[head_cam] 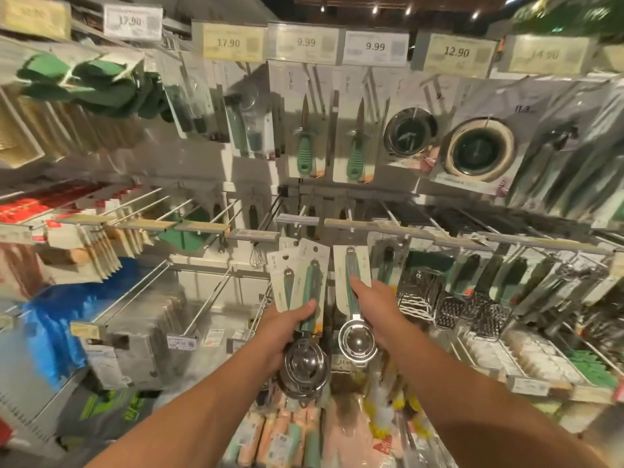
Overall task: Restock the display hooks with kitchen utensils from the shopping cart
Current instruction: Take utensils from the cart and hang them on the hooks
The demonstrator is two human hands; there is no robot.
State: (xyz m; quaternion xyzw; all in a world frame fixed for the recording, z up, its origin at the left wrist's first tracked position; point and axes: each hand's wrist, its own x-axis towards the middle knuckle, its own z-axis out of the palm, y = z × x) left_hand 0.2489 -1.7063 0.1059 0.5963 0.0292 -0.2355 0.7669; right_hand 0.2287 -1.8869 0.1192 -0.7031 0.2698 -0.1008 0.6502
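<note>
Both arms reach forward: the left hand (pixel 287 327) grips a bundle of carded egg separators (pixel 305 292); right hand (pixel 376 307) fingers curl round a hanging egg separator (pixel 354 319).

Small ceiling spotlights (pixel 374 9) are shining down from the dark top edge, giving the scene a warm, fairly bright cast. Glare is bouncing off the plastic packaging (pixel 479 96) and the steel strainer bowls (pixel 357 342). The wide lens is bending the shelf rails (pixel 439 233) outward, and the left and right margins are smearing into motion blur, while the centre is staying reasonably sharp.
</note>
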